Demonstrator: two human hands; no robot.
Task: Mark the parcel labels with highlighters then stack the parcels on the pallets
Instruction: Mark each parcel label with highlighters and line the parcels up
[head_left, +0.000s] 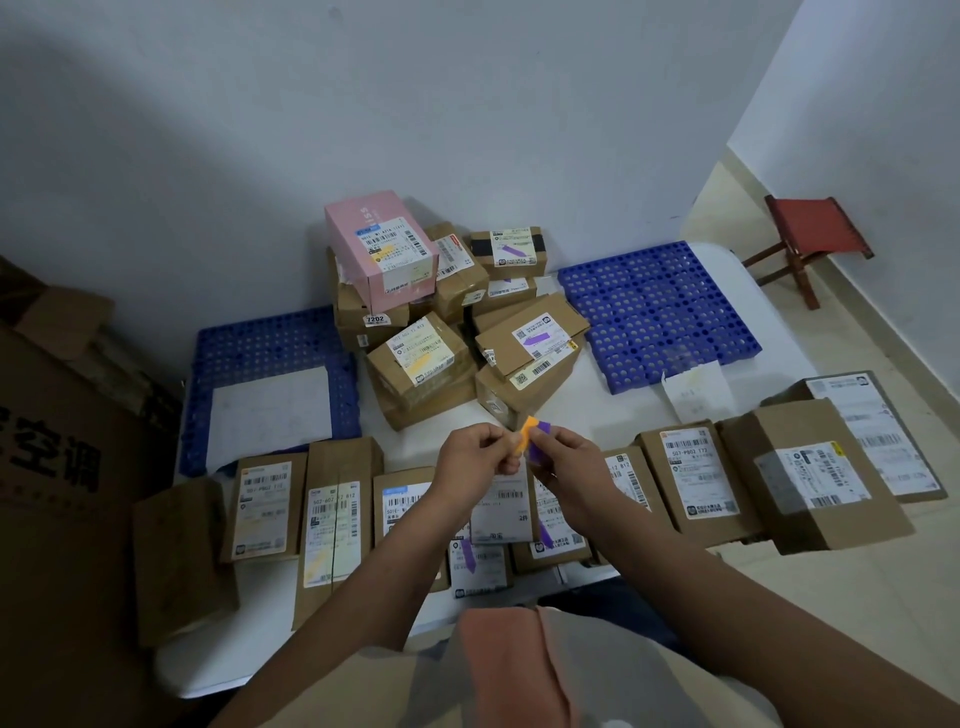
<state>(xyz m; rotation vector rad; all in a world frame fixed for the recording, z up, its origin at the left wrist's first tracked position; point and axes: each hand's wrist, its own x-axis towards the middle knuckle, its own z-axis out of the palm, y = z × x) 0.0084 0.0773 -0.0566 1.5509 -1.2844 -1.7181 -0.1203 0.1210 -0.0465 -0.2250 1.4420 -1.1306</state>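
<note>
Two blue pallets (660, 312) lie beyond, well apart, with a heap of marked parcels (441, 322) between them; a row of parcels (332, 519) lies directly below the hands; the left hand (475, 449) pinches an orange highlighter (525, 434), the right hand (563, 457) a purple highlighter (540, 444), tips touching, both equally near the row.

Both hands meet above the middle of the white tabletop (431, 415): the left hand (475, 452) pinches an orange highlighter (523, 435), the right hand (563, 460) a purple highlighter (540, 441). A row of parcels (332, 525) lies at six o'clock, a pile (441, 322) with a pink box (382, 247) at twelve. Blue pallets sit at ten (270, 343) and two (660, 306).
</note>
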